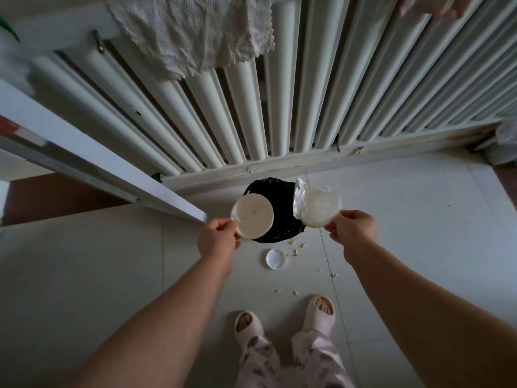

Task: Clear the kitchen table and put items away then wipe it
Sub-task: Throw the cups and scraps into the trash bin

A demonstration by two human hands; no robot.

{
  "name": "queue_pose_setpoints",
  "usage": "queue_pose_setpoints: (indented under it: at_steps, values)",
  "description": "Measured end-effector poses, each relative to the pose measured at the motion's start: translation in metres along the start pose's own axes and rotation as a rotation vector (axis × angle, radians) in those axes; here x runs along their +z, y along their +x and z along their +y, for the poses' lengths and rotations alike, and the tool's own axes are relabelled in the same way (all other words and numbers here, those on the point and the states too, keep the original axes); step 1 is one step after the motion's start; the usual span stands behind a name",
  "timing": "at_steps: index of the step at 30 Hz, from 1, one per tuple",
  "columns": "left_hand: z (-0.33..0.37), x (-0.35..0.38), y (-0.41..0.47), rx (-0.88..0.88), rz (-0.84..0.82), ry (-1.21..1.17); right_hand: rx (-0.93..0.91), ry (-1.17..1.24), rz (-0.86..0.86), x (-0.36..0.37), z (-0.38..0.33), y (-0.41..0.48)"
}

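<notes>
Over the bin (282, 191), you hold two things above its black bag. Your left hand (216, 242) pinches a round lid (253, 217) at its rim between thumb and fingers. Your right hand (352, 231) pinches the edge of a tub (320, 207), whose foil (298, 203) is peeled back toward the lid. On the floor (405, 219) near the bin lie a white cap (275, 258) and crumbs (293, 252), ahead of your slippers (319, 312). A cloth (190, 32) hangs over the radiator (279, 107).

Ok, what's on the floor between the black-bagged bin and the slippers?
In the head view, a small white lid lies on the floor just short of the bin, with scattered crumbs beside it trailing toward the slippers.
</notes>
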State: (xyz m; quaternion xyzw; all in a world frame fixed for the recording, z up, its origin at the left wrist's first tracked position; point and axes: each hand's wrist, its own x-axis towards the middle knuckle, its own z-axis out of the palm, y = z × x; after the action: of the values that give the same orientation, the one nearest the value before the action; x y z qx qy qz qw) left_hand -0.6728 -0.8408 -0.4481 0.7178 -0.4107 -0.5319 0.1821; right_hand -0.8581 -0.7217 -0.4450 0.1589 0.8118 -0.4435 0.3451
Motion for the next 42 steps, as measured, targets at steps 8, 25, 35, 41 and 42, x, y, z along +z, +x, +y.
queue_pose_setpoints:
  at_steps: [8,25,35,41,42]
  values:
    - [-0.021,0.031,0.028,-0.064,0.051,-0.014,0.028,-0.048,-0.032,0.022,0.017,0.044]
    - [-0.091,0.057,0.106,-0.165,0.151,-0.019,0.126,-0.193,-0.244,0.096,0.075,0.12]
    - [-0.103,0.09,0.115,-0.195,0.082,-0.022,0.097,-0.191,-0.218,0.083,0.103,0.129]
    - [-0.109,0.108,0.124,-0.265,-0.036,-0.009,0.091,-0.24,-0.208,0.075,0.119,0.136]
    - [-0.11,0.108,0.12,-0.253,-0.05,0.005,0.09,-0.246,-0.202,0.074,0.121,0.137]
